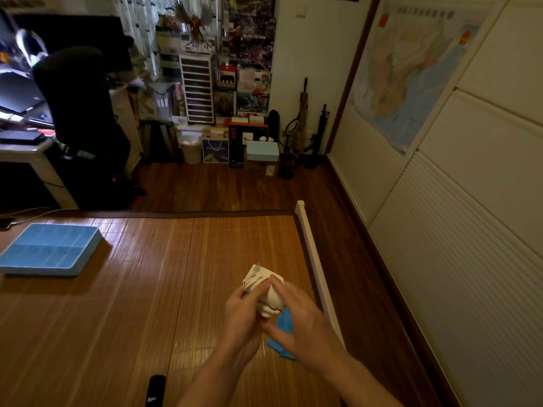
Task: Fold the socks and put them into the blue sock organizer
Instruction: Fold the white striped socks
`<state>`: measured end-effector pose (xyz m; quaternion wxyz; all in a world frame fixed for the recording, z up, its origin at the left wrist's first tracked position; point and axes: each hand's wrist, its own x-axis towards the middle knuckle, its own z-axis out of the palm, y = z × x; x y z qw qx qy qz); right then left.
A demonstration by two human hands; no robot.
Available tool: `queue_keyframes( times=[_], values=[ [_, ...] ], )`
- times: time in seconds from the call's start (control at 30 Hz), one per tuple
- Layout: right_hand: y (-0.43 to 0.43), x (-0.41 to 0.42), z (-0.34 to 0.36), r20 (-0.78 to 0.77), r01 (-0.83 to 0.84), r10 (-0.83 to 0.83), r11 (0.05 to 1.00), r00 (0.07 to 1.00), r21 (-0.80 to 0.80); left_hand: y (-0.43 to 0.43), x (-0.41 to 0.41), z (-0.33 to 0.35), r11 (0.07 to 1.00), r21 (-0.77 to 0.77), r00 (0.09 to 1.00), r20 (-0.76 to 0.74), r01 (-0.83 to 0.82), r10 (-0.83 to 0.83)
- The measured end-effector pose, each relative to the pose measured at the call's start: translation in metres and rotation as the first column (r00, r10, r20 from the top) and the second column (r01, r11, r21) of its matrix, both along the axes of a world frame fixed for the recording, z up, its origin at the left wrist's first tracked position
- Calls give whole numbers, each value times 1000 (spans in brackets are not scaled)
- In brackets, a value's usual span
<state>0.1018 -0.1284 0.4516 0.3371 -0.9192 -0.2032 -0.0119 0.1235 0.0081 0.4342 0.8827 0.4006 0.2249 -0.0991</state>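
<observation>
Socks (266, 292), white and bunched into one bundle, are held above the bamboo mat (147, 289) near its right edge; the left grip (244, 312) curls its fingers onto the bundle's upper part; the right grip (305, 321) wraps its fingers round the bundle's right side, thumb stretched out below; a blue sock (283, 326) lies on the mat under that hand, partly hidden by it; a white rail (314, 259) runs along the mat's right edge, close by; the blue sock organizer (50, 248) sits well apart at the mat's far left, compartments facing up; a black object (155, 390) lies at the near edge; a dark office chair (79, 113) stands beyond.
</observation>
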Motion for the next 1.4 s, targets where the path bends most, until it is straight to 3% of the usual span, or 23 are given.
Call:
queue_keyframes(
  times=[0.13,0.3,0.43,0.67,1.03,1.4],
  values=[
    [-16,6,-1,27,-119,122,989,992,-85,2,0,-2,995,-67,997,-11,79,-80],
    [-23,12,0,16,-92,91,991,996,95,2,-1,-3,981,-146,992,-8,126,-129],
    [-26,13,-4,69,-94,95,995,993,-23,0,-2,-8,978,-162,990,-42,129,-137],
    [-24,7,-12,121,7,-18,996,993,93,-9,-10,-7,983,-172,996,-42,65,-74],
    [-31,1,-10,266,-141,191,970,945,-196,-11,-15,-15,987,-138,989,-114,81,-97],
    [-30,3,-11,246,-74,84,996,966,-49,-14,-20,-22,941,-338,982,-170,17,-78]
  ],
)
